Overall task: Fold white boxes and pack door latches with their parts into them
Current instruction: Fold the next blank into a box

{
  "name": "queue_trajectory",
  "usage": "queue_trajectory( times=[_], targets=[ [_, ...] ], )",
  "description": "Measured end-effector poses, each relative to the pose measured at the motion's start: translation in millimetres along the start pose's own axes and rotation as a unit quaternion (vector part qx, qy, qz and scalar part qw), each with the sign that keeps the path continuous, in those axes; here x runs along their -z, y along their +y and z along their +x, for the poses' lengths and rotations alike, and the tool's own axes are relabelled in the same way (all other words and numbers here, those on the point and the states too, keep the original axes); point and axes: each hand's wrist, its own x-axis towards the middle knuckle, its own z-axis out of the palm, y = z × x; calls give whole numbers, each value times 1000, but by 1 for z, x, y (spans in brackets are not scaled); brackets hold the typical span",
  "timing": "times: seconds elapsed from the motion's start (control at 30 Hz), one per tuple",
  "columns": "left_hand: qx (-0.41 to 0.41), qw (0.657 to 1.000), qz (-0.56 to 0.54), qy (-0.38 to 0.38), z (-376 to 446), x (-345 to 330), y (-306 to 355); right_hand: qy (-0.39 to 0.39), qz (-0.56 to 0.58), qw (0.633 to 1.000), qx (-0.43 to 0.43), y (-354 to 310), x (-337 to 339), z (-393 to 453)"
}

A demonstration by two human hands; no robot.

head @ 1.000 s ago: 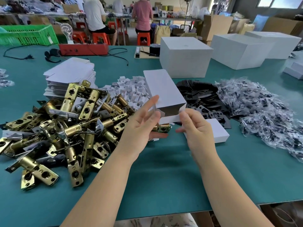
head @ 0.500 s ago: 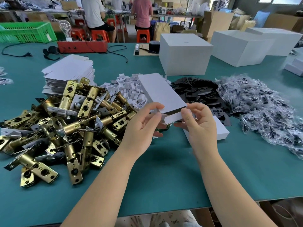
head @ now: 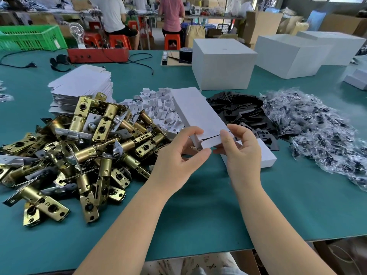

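Note:
A long white box [head: 196,114] is held above the green table, its near end toward me with the end flap almost closed. My left hand [head: 178,155] grips that end from the left and below. My right hand [head: 240,149] pinches the end flap from the right, its fingertip on the flap's edge. A pile of brass door latches [head: 79,151] lies to the left. Small white paper pieces [head: 158,108] are heaped behind the box. Black plates [head: 244,114] and bagged parts [head: 321,132] lie to the right.
A stack of flat white box blanks [head: 81,84] sits at the back left. A closed white box [head: 264,155] lies under my right hand. Large white cartons [head: 222,64] stand behind. The table's front edge [head: 218,253] is near me. People sit on stools at the far benches.
The box's open near end has been folded down: both hands came together on it and the end flap now lies nearly closed. The box sits lower and closer to me.

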Motion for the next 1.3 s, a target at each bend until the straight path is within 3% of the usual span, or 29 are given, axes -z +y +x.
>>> queue_trajectory(
  times=[0.13, 0.27, 0.57, 0.83, 0.9, 1.0, 1.07, 1.2, 1.3],
  targets=[
    [-2, 1000, 9, 21, 0, -2, -1, -2, -17, 1000, 11, 0, -3, -4],
    [32, 996, -77, 32, 1, -6, -1, 4, -24, 999, 39, -1, -5, -6],
    [67, 991, -114, -17, -9, -33, -1, 83, -4, 995, 60, -1, -12, -9],
    [47, 995, -85, -23, -12, -34, -1, 50, 2, 998, 40, 1, -12, -7],
    [30, 995, -98, 7, -11, -35, 2, 56, 24, 998, 18, 0, -10, -4],
    [27, 969, -199, 144, -5, -26, 7, 42, 82, 994, -58, 0, -5, 2],
    [43, 954, -221, 196, 2, -10, 8, 17, 118, 988, -99, -2, -3, 4],
    [90, 945, -251, 190, 10, 24, 8, -20, 159, 975, -153, -7, 0, 8],
    [111, 951, -256, 133, 13, 38, 4, -8, 160, 973, -167, -6, 3, 9]
  ],
)
